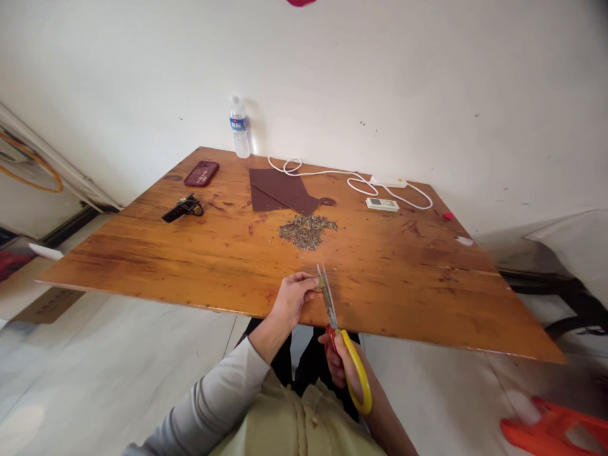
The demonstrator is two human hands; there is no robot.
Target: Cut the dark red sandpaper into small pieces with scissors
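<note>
My right hand (338,367) is wrapped round the handles of a pair of scissors (354,361), one handle yellow and the other red. The slightly parted blades point away from me, over the table's near edge. Beside them, my left hand (293,296) pinches a small greenish-brown piece (322,283) against the blades; what it is exactly is too small to tell. Just beyond both hands lies a loose pile of tiny brown-grey bits (308,232) on the wooden table (228,266).
Behind the pile are dark red sheets (270,187). A water bottle (240,130), a phone (202,173) and a black strap-like object (183,208) sit to the left. A white power strip (389,182) with its cord and a small white device (382,204) lie back right.
</note>
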